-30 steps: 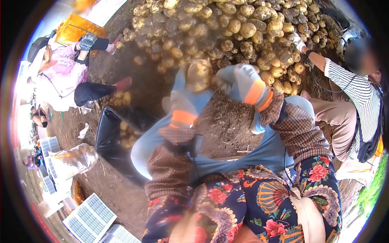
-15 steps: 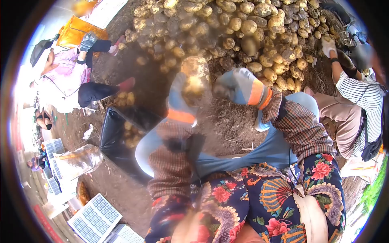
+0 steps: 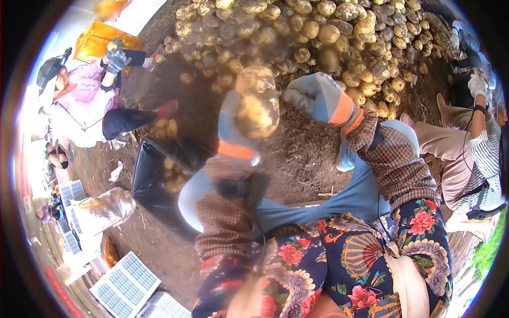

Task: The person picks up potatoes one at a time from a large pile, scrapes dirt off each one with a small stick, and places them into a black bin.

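Note:
A long, knobbly potato (image 3: 257, 103) stands upright in my left hand (image 3: 231, 124), which wraps it from the left in a grey-blue glove with an orange cuff. Patches of dark soil cling to the potato's yellow skin. My right hand (image 3: 313, 98), gloved the same way, is curled closed just right of the potato, its fingertips close to the potato's edge. Whether those fingers pinch anything, I cannot tell. Beyond both hands lies a heap of potatoes (image 3: 328, 34).
A black plastic bag (image 3: 154, 175) with potatoes at its mouth lies open by my left knee. At left sits a person in pink (image 3: 79, 103); at right, another in a striped top (image 3: 485, 175). Printed label sheets (image 3: 124, 283) lie lower left, near a clear plastic bag (image 3: 108, 209).
The potato and my left hand have shifted slightly, and my right hand has come up and a little closer to the potato. The person at right has drawn a gloved hand back from the heap.

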`<state>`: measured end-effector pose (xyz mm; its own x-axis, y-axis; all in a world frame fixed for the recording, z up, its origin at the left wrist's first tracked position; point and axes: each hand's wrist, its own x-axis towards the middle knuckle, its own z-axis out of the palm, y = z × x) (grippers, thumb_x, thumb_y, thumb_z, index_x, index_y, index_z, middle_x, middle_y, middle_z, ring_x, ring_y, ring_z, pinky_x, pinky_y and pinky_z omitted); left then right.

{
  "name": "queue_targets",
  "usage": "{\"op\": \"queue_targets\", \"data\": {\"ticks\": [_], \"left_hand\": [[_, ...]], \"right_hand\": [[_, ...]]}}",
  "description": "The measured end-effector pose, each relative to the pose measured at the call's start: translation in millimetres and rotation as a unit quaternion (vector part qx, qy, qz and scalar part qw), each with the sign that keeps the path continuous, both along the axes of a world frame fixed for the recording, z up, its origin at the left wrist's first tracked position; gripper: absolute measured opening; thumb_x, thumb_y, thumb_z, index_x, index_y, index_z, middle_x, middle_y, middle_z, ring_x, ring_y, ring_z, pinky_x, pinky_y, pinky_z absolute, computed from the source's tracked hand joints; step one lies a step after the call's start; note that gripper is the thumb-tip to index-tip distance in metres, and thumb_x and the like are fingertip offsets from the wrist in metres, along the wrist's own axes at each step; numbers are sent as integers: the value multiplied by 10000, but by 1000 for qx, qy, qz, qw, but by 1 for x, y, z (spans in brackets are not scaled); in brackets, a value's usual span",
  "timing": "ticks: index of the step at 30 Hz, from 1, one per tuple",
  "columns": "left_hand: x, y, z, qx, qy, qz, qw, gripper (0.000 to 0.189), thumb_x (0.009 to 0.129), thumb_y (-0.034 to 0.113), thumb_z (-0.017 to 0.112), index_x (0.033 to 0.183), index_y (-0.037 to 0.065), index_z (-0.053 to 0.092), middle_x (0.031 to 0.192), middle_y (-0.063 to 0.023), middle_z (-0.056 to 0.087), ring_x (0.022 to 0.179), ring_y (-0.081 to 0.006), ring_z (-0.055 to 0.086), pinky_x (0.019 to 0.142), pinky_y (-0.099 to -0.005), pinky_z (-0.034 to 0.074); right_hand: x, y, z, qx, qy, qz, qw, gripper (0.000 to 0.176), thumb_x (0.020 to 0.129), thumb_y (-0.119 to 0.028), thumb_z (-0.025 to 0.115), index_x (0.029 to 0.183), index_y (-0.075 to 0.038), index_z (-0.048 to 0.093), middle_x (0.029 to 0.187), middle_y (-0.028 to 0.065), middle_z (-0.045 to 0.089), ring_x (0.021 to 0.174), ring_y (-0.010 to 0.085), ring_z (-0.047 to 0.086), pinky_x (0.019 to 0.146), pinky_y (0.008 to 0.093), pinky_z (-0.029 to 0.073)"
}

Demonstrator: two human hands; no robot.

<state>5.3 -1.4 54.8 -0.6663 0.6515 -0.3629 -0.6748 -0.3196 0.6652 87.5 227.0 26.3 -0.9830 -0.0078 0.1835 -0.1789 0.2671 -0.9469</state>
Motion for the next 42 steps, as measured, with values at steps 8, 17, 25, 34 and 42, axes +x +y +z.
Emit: {"op": "queue_targets", "data": {"ticks": [8,17,25,34,42], "left_hand": [[-7,10,14,-20,3,-18,1000,801,963,708,427,1445,75,518,1243,-196,687,1031,-305,711,718,-433,612],[5,17,-19,-89,97,117,984,545,1029,404,581,1391,-1,539,1268,-139,670,1135,-279,662,968,-438,554],[-16,7,-40,-76,140,166,973,553,1072,455,454,1403,18,520,1272,-163,669,1081,-371,690,911,-492,588],[-10,-6,-22,138,-79,-31,987,537,1062,453,486,1415,52,533,1336,-184,642,1185,-349,647,1000,-515,538],[-12,-4,-27,242,-142,-134,950,556,1069,476,432,1439,69,518,1355,-212,627,1198,-400,632,1006,-528,536]], "right_hand": [[31,-27,4,432,20,146,890,260,870,-230,692,1005,-13,741,829,105,741,712,229,697,633,359,536],[14,-33,32,348,-83,0,934,236,901,-293,687,846,-72,752,792,89,740,706,234,702,655,380,554],[12,-18,26,166,-93,177,966,295,881,-308,704,1004,-46,760,836,99,734,721,282,680,665,349,544],[-14,11,0,164,32,-263,950,345,964,-410,665,844,-104,769,697,98,718,641,287,709,613,390,573],[-11,12,8,254,38,-257,932,360,981,-432,630,812,-132,732,649,99,673,593,284,673,589,412,552]]}}
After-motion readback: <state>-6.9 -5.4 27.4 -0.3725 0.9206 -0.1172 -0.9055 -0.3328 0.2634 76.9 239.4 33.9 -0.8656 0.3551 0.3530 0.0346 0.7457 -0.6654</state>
